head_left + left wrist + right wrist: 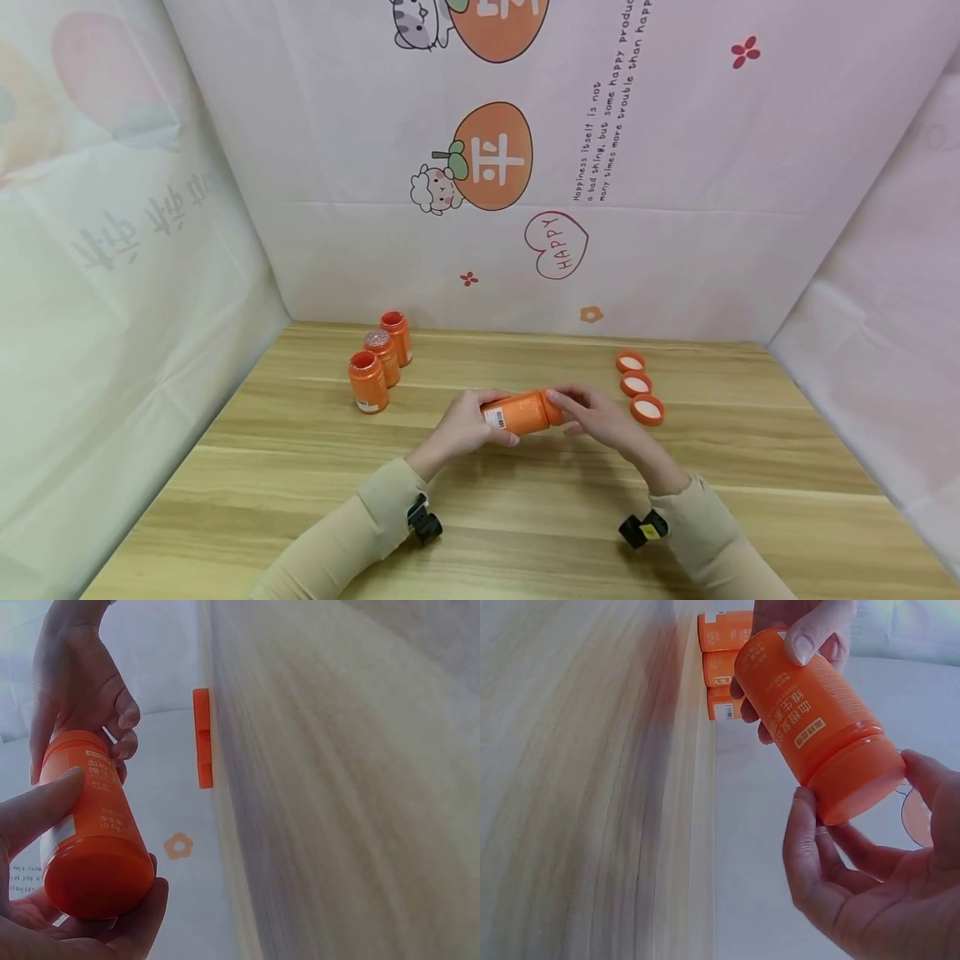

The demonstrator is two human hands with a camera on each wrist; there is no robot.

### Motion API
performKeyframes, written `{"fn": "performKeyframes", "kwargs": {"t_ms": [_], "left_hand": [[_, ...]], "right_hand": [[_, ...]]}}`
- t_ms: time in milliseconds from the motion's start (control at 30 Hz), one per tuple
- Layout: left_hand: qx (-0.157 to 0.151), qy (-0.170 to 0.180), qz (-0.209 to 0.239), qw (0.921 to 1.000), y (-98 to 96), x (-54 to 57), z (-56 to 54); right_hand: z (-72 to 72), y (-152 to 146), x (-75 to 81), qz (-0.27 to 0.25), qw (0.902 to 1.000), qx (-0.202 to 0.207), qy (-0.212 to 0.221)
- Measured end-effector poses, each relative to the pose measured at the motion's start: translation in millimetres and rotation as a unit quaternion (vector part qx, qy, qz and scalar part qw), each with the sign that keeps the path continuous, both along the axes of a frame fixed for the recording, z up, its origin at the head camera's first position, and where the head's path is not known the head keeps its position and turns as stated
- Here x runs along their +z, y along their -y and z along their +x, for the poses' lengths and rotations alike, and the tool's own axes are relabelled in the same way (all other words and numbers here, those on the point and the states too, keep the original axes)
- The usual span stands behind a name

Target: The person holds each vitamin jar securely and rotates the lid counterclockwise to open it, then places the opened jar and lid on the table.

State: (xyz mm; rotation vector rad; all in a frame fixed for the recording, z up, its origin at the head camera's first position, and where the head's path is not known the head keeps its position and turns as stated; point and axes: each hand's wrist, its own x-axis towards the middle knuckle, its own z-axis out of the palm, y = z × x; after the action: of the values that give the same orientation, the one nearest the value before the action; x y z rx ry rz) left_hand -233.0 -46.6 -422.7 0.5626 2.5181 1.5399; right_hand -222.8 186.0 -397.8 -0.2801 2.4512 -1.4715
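An orange plastic bottle (521, 414) with a white barcode label is held tilted on its side above the wooden table. My left hand (467, 422) grips its body near the base, thumb along one side and fingers round the other. At the other end, the fingers and thumb of my right hand (600, 417) pinch the orange screw cap (859, 780). The cap sits on the bottle's neck in the right wrist view. White printed characters run along the bottle's side (802, 697).
Three orange bottles without caps (368, 383) stand in a row at the back left; the middle one has a silvery top. Three orange caps (647, 409) with white insides lie in a row at the right. A printed white cloth (660, 250) hangs behind the table (495, 517).
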Motion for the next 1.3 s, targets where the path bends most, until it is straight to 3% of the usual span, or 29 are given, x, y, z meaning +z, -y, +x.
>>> {"fn": "performKeyframes", "kwargs": {"t_ms": [233, 667, 1000, 1300], "left_hand": [[-0.008, 0.005, 0.005, 0.9999, 1.7, 0.1, -0.7], [-0.009, 0.02, 0.011, 0.9997, 3.4, -1.2, -0.4], [-0.02, 0.025, 0.024, 0.9992, 4.8, -3.0, -0.1], [-0.012, 0.041, 0.031, 0.9986, 4.1, -4.1, -1.2]], "right_hand": [[2.1, -2.9, 0.6, -0.017, 0.9993, 0.008, -0.033], [4.2, -12.2, 3.1, -0.035, 0.9906, 0.091, -0.096], [2.1, -14.6, 2.1, -0.078, 0.9836, 0.125, -0.104], [0.0, -15.7, -0.2, -0.096, 0.9753, 0.139, -0.142]]}}
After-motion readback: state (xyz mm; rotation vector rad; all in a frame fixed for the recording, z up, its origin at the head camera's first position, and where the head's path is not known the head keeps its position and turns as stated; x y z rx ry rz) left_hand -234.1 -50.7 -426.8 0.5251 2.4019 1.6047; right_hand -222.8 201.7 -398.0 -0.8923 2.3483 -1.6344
